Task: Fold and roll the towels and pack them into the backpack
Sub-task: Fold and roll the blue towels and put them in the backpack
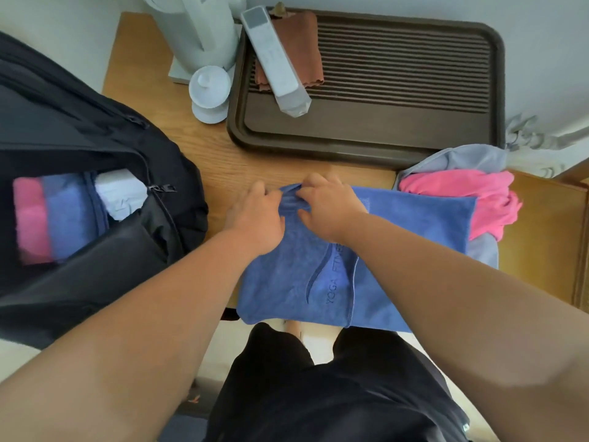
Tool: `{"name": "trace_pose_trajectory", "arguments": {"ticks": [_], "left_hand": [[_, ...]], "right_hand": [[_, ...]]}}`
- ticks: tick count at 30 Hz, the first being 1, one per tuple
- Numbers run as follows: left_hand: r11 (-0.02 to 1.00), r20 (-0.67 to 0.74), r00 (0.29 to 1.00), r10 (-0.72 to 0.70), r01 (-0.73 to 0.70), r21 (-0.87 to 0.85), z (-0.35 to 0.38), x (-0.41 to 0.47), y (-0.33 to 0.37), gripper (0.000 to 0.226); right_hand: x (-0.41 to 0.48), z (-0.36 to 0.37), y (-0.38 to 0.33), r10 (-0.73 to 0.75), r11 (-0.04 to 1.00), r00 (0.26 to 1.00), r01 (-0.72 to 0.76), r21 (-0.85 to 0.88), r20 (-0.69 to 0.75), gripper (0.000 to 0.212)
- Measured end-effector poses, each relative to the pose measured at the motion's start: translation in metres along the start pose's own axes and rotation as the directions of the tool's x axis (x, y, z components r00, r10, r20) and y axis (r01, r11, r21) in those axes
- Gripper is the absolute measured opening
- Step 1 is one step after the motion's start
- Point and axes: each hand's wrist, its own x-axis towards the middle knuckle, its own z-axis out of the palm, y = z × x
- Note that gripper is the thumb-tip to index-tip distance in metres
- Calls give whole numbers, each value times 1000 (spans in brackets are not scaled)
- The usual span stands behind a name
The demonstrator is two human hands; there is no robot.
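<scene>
The open black backpack (79,282) on the left already holds pink, blue and white rolls, the folded blue towel (414,218) lies on the table (255,154) barely begun, a pink-and-grey heap (478,199) waits beside it, and the left hand (255,218) and right hand (328,205) pinch its far edge in curled fingers.

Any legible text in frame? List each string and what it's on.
"YOGA FITNE", the rest hidden: stitched on the blue towel.
White remote on the tray: button markings too blurred to read.
No other text is visible.
</scene>
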Motion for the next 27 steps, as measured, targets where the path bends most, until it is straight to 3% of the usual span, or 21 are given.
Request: {"name": "trace_pose_trajectory", "arguments": {"ticks": [5, 10, 13, 17, 22, 27], "left_hand": [[999, 56, 998, 34, -35, 3, -13, 16, -1, 25], [993, 99, 989, 108, -111, 32, -20, 26, -2, 25], [979, 115, 984, 136, -151, 136, -26, 27, -2, 10], [951, 47, 987, 151, -158, 267, -28, 25, -4, 17], [984, -7, 997, 76, -74, 162, -25, 24, -5, 10], [959, 121, 965, 232, -248, 138, -27, 30, -11, 22]], "right_hand": [[2, 6, 0, -12, 999, 1000, 13, 31, -28, 34], [9, 4, 3, 41, 999, 999, -41, 16, -30, 31], [10, 4, 4, 51, 998, 998, -51, -34, -22, 32], [9, 2, 3, 45, 998, 998, -46, -31, -43, 28], [4, 3, 4, 28, 1000, 998, -27, 6, -60, 24], [3, 1, 6, 37, 988, 995, -22, 153, -92, 11]]}}
